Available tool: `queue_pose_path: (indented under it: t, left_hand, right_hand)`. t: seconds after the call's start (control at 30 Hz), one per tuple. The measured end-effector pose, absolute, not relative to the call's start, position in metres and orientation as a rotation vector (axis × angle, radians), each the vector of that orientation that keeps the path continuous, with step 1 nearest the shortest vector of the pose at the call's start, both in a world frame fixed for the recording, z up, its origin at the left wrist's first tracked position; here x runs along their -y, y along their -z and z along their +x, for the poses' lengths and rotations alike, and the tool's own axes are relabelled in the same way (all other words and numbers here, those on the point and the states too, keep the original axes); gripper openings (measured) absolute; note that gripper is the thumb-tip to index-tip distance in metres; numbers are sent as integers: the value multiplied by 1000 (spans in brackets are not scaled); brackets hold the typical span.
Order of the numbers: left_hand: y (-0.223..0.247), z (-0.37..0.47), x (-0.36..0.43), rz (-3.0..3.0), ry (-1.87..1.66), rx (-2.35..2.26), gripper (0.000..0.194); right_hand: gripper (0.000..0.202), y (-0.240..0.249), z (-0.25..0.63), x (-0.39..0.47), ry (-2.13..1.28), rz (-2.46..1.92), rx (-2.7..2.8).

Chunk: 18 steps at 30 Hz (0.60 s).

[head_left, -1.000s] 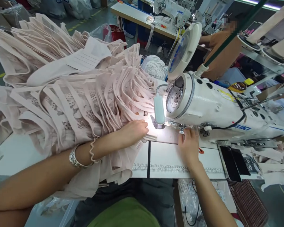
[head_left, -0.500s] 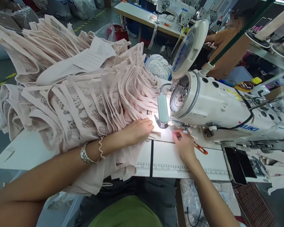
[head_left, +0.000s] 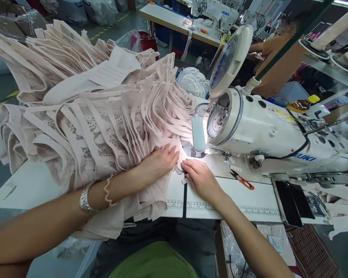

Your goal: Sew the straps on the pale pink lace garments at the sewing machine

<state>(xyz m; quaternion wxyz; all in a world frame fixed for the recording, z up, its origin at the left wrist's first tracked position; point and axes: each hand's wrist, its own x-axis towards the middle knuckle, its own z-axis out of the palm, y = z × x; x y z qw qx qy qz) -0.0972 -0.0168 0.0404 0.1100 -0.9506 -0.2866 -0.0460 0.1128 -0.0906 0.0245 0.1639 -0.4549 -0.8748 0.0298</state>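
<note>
Nearest, along the front edge of the sewing table point(head_left: 31, 189), runs a printed ruler point(head_left: 259, 210). Behind it, the right hand point(head_left: 202, 180) has its fingers drawn together on a pale cloth edge point(head_left: 180, 167), just left of the needle area. The left hand point(head_left: 161, 161) lies beside it, fingers bent over the pale pink garments point(head_left: 101, 127); whether they pinch or only press, I cannot tell.

The garments heap over the table's left half and hang past its front edge. That overhang could drag the cloth out of line, and a neighbouring fold or strap could slip under the edge being handled. Both hands sit close to the needle area, so a start of the machine with fingertips drifting in could injure them.

Orange-handled thread snips point(head_left: 244, 181) lie right of the right hand, blades towards it; a careless sweep that way could meet them. The ruled strip before them gives that hand open room, while the heap crowds the left. Behind stands the sewing machine point(head_left: 251, 125), its small lamp point(head_left: 198, 134) lit; farther off, a person point(head_left: 278, 61) in brown.
</note>
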Motion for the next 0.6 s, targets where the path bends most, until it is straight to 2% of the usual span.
queue_pose_path:
  t: [0.1, 0.2, 0.4, 0.6]
  left_hand:
    - [-43, -107, 30, -2706, -88, 1091, 40]
    - [-43, -111, 35, -2732, -73, 1055, 50]
    - [-36, -97, 14, -2679, 140, 569, 28]
    - [-32, -84, -9, -2692, 398, 393, 27]
  right_hand:
    - [32, -29, 117, 90, -40, -1357, 2481]
    - [29, -34, 121, 96, -13, -1388, 2491]
    - [20, -25, 131, 111, 297, -1320, 2538]
    - [20, -16, 164, 99, 724, -1659, 2333]
